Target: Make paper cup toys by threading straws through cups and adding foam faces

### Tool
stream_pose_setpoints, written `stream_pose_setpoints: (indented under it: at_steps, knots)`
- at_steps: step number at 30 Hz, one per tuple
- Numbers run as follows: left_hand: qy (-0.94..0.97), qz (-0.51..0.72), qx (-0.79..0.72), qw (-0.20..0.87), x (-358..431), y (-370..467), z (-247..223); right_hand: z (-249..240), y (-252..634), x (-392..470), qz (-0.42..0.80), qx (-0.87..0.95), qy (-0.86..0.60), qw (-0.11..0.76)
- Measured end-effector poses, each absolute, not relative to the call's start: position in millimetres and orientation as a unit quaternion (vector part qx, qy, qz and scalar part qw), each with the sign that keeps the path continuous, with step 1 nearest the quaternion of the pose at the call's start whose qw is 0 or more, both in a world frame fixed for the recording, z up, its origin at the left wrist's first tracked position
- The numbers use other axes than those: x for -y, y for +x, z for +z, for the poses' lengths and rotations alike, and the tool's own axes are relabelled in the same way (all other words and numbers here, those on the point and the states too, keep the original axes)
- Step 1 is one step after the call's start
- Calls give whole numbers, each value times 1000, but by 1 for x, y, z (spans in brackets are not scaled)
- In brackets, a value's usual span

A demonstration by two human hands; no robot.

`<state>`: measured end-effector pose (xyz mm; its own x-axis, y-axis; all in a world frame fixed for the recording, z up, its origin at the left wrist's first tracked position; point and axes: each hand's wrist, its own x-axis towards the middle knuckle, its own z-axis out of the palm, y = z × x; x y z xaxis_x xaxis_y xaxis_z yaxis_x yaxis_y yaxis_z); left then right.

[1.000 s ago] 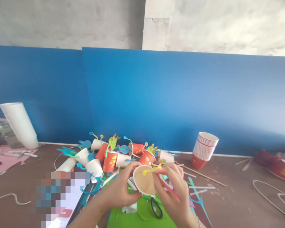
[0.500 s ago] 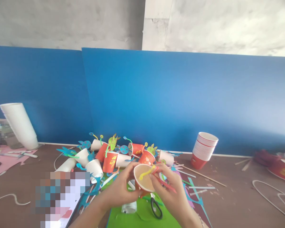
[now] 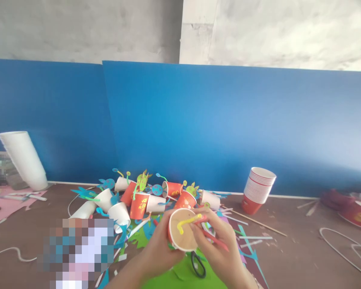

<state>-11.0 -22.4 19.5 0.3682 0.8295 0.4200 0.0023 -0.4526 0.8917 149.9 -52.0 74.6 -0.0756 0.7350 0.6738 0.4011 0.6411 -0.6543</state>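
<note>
My left hand (image 3: pixel 161 247) is wrapped round the side of a red paper cup (image 3: pixel 175 241), tilted so that its round, white-rimmed end faces me. In my right hand (image 3: pixel 215 237), the fingers pinch a bendy straw, its bent yellow part (image 3: pixel 188 222) lying over the cup's tan round face. A red straw piece (image 3: pixel 215 239) sticks out beneath the same fingers; whether the two colours join is hidden by them. Below the hands, black-handled scissors (image 3: pixel 198 265) lie on a green sheet (image 3: pixel 180 279).
Several decorated red and white cups (image 3: pixel 139 205) lie heaped behind my hands. A stack of cups (image 3: pixel 259 190) stands right, a leaning white stack (image 3: pixel 25 160) left. Paper scraps and a thin wooden stick (image 3: pixel 258 223) lie about. A blue partition (image 3: pixel 228 128) closes off the back.
The cup has tipped so its round end faces me more fully. The yellow straw part has shifted slightly with my right hand. The clear item under my left hand is no longer visible.
</note>
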Motion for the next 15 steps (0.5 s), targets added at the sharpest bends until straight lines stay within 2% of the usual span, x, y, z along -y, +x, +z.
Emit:
stream_pose_setpoints:
  at_steps: [8, 15]
  knots:
    - [728, 469, -293, 406, 26, -15, 30, 80, 150, 58, 55, 740, -374, 556]
    - [745, 460, -276, 397, 27, -15, 41, 79, 156, 60, 44, 757, -416, 502]
